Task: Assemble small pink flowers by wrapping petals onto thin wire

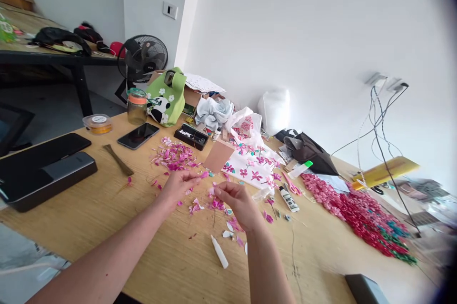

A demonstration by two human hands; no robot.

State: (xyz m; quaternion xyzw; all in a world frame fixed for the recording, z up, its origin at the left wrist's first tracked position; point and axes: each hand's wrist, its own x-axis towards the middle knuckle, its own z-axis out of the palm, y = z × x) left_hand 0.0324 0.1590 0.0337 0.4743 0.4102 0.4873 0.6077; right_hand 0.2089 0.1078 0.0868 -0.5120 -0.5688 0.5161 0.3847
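Note:
My left hand (179, 185) is held over the wooden table (107, 209), its fingertips pinched on a small pink petal (204, 175). Close to its right, my right hand (238, 202) is curled and pinches a small pink flower piece (213, 191). Loose pink petals (173, 155) are heaped just beyond my left hand, and more lie scattered under both hands. A small white glue tube (219, 251) lies on the table in front of my right wrist.
A black device (43, 168) and a phone (138, 135) lie at left. At the back are a tape roll in a tub (98, 123), a jar (137, 105), a green panda bag (166, 98) and a fan (143, 58). A flowered cloth (250, 163), pink scissors (292, 184) and a red flower heap (360, 213) lie right.

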